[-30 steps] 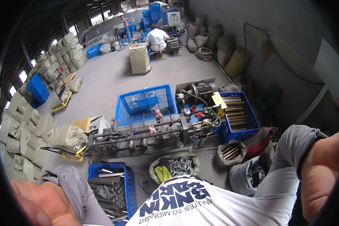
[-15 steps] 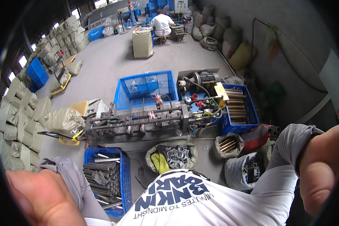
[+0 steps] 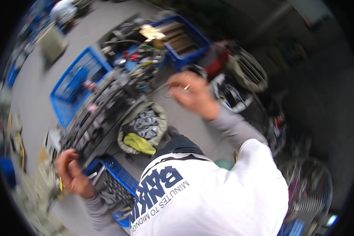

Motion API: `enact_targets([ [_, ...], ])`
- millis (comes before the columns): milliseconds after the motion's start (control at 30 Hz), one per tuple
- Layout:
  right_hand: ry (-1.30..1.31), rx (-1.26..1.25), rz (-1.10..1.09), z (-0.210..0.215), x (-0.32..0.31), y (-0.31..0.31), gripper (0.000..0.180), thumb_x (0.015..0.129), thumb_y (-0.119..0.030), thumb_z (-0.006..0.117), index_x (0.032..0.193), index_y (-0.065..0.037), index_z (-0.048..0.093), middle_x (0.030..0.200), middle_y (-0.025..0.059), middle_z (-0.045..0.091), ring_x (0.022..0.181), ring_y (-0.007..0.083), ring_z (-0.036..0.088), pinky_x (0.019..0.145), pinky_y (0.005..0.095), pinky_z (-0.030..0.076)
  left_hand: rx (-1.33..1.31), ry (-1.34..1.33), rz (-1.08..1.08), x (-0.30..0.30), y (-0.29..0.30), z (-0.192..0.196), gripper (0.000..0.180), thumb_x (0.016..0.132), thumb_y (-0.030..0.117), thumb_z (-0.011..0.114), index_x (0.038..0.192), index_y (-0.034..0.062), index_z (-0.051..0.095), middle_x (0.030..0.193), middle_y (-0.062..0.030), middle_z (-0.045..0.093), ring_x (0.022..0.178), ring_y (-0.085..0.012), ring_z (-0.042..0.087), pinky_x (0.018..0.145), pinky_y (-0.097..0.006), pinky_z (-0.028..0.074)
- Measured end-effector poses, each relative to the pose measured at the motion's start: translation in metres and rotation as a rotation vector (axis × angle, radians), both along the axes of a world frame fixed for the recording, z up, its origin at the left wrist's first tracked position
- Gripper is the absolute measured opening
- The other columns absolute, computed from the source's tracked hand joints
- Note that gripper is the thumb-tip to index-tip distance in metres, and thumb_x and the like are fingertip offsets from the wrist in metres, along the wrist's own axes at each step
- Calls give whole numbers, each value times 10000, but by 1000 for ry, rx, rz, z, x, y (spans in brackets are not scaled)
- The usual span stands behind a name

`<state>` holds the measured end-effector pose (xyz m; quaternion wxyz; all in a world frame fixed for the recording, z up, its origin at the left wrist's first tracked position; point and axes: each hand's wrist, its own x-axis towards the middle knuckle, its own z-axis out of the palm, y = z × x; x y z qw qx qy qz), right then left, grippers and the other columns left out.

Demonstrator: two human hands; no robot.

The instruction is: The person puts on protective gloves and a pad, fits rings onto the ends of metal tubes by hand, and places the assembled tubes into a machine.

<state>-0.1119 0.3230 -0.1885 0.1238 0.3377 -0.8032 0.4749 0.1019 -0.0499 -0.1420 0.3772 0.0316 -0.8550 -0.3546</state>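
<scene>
- Left hand (image 3: 73, 176): fingers loosely curled, released, near the tube crate (image 3: 122, 174).
- Right hand (image 3: 194, 96): fingers bent, apparently released, though blurred; near the white sack (image 3: 243, 105).
- Ring sack (image 3: 161, 125): on the floor, yellow cloth (image 3: 139, 143) inside.
- Machine (image 3: 91, 118): beyond that.
- Blue crate (image 3: 58, 108): behind the machine.

Hands (image 3: 194, 96) have room above the sack (image 3: 161, 118) between them.

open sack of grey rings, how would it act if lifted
The sack would probably sag, its rim looking soft and uneven. It is likely heavy if the piled grey rings are metal, and its open mouth might spill them when tilted.
</scene>
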Motion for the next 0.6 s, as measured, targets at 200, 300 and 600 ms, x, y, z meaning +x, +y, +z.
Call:
enact_targets([
  [200,-921,653,-269,-323,189,144,333,848,-234,740,1106,-24,759,1053,221,763,985,399,734,870,494,576,123,-1222,-362,122,-53,-414,245,1020,197,656,908,-9,728,899,-142,729,774,-180,674,738,-355,540],
  [300,-1313,291,-515,-386,238,221,241,884,-184,741,1005,24,756,941,161,790,752,251,765,682,403,594,-271,-1620,-800,186,-47,-451,576,878,495,725,1220,31,720,1107,-260,750,1031,-433,726,855,-520,551],
  [600,-1407,-80,-926,-483,153,341,118,845,-87,728,919,4,741,811,100,750,643,174,704,557,314,540,-130,-1690,-938,130,36,-383,605,864,511,726,1233,32,715,1118,-263,748,1047,-445,718,864,-536,548],
])
